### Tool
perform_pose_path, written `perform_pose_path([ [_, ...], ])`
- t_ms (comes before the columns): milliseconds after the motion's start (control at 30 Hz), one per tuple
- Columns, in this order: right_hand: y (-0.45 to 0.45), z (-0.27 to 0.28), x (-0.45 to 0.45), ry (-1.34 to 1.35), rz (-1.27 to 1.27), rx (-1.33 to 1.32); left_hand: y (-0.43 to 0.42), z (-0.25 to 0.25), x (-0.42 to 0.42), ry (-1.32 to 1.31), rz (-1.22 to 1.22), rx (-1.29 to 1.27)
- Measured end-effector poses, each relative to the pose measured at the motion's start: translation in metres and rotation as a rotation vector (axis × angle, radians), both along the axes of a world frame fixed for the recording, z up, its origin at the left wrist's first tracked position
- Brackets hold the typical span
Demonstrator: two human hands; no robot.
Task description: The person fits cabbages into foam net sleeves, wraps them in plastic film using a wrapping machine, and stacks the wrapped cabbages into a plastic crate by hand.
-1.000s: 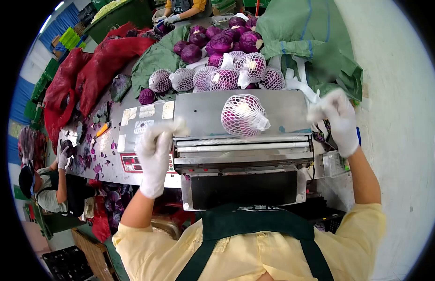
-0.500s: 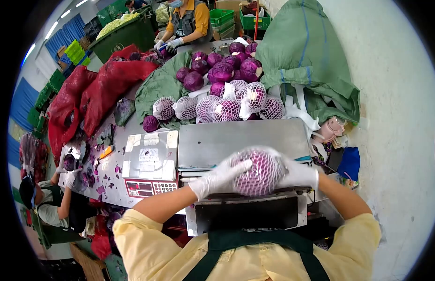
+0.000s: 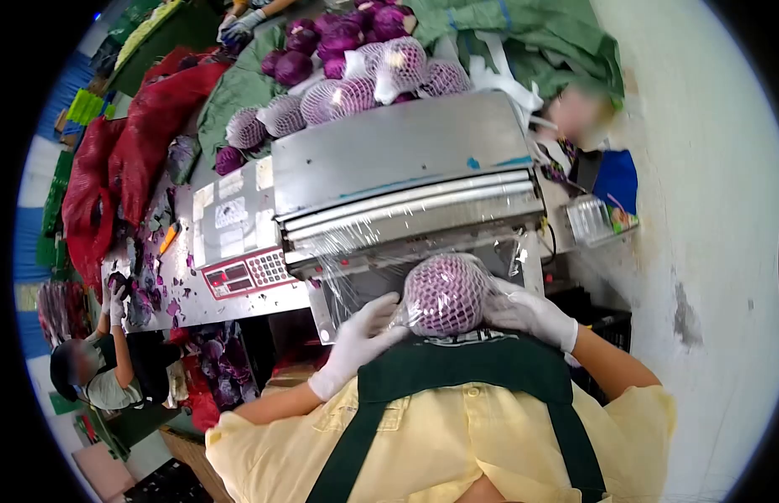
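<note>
Cabbage (image 3: 444, 295): moved back from the wrapper (image 3: 398, 142) to the apron (image 3: 465, 377); between both hands, round, no clear long axis.
Left hand (image 3: 360, 342): beside its left, fingers bent; pinch unclear.
Right hand (image 3: 534, 317): nearer, against its right, fingertips hidden; grip unclear.
Film (image 3: 343, 281): beyond.

On your left, red mesh sacks (image 3: 141, 149) slump across the table (image 3: 238, 308), near an orange-handled tool (image 3: 169, 239) and scattered purple leaf scraps (image 3: 174, 308). Past them you see a person in a dark cap (image 3: 64, 369) and, farther up, yellow-green crates (image 3: 86, 107) and a big green bin (image 3: 159, 46). Ahead of you, toward the right, a green sack (image 3: 532, 42) lies bunched. At your right are a blue item (image 3: 618, 176), a clear plastic container (image 3: 588, 220) and a blurred pinkish object (image 3: 576, 116).
</note>
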State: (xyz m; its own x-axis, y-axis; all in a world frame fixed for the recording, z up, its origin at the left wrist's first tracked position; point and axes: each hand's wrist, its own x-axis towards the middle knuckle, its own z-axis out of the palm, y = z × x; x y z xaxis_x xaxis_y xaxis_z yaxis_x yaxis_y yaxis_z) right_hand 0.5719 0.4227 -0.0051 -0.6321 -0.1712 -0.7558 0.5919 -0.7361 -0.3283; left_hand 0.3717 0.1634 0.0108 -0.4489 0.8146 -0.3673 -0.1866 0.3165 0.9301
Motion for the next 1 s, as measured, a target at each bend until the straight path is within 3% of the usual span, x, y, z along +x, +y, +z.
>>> perform_pose_path([
  [33,-0.009,-0.006,0.014,0.183,0.012,0.441,-0.012,0.004,0.005,0.328,0.043,-0.174],
  [67,-0.016,-0.009,0.025,0.367,0.029,0.884,-0.026,-0.007,0.01,0.471,0.123,-0.161],
  [100,-0.018,-0.004,0.031,0.322,0.232,1.241,-0.028,-0.01,0.013,0.618,0.206,-0.144],
  [167,-0.029,-0.019,0.03,0.186,-0.073,0.891,-0.021,-0.02,0.019,0.31,0.397,-0.018],
  [267,-0.029,-0.001,0.016,0.146,-0.416,0.759,0.002,-0.018,0.022,-0.103,0.649,0.024],
  [300,-0.023,0.01,0.016,0.069,-0.415,0.828,0.014,0.003,0.025,-0.302,0.824,0.036],
  [367,-0.001,0.003,0.043,0.006,-0.453,0.579,-0.019,0.004,0.017,-0.654,0.751,0.053],
  [400,0.008,-0.013,0.062,-0.046,-0.402,0.441,-0.023,-0.002,0.028,-0.523,0.84,-0.168],
  [433,0.006,-0.03,0.074,-0.059,-0.401,0.428,-0.043,-0.01,0.032,-0.641,0.702,-0.205],
  [500,-0.006,-0.069,0.095,-0.268,-0.167,0.536,-0.056,-0.055,0.048,-0.454,0.659,-0.539],
  [533,-0.016,-0.095,0.096,-0.269,-0.106,0.598,-0.078,-0.116,0.056,-0.516,0.499,-0.408],
  [567,-0.03,-0.102,0.082,-0.239,-0.174,0.541,-0.064,-0.123,0.06,-0.625,0.478,-0.416],
  [600,-0.037,-0.141,0.075,0.051,0.25,0.95,-0.055,-0.163,0.064,-0.295,0.014,-0.384],
  [633,-0.044,-0.179,0.066,0.298,0.552,1.458,-0.045,-0.201,0.068,0.47,-0.522,-0.395],
  [667,-0.055,-0.177,0.048,0.382,0.65,1.381,-0.035,-0.239,0.071,0.976,-0.67,-0.262],
  [700,-0.065,-0.194,0.043,0.533,0.513,1.226,-0.025,-0.242,0.076,0.897,-0.641,-0.227],
  [767,-0.078,-0.201,0.034,0.676,0.297,1.373,-0.002,-0.223,0.082,0.506,-0.475,-0.221],
  [800,-0.075,-0.19,0.034,0.563,0.305,1.408,0.007,-0.209,0.082,0.316,-0.367,-0.207],
  [833,-0.069,-0.145,0.032,0.468,0.533,1.512,0.015,-0.19,0.082,0.147,-0.244,-0.181],
  [867,-0.079,-0.132,0.032,0.375,0.235,1.442,0.021,-0.167,0.077,0.04,-0.137,-0.151],
  [900,-0.082,-0.119,0.029,0.463,0.039,1.356,0.027,-0.143,0.073,-0.028,-0.046,-0.106],
  [933,-0.081,-0.106,0.022,0.659,-0.03,1.46,0.033,-0.117,0.067,-0.054,0.034,-0.049],
  [967,-0.086,-0.118,0.008,0.832,0.061,1.584,0.041,-0.091,0.059,-0.042,0.104,0.019],
  [1000,-0.093,-0.113,-0.014,0.924,0.052,1.302,0.048,-0.066,0.053,0.003,0.149,0.093],
])
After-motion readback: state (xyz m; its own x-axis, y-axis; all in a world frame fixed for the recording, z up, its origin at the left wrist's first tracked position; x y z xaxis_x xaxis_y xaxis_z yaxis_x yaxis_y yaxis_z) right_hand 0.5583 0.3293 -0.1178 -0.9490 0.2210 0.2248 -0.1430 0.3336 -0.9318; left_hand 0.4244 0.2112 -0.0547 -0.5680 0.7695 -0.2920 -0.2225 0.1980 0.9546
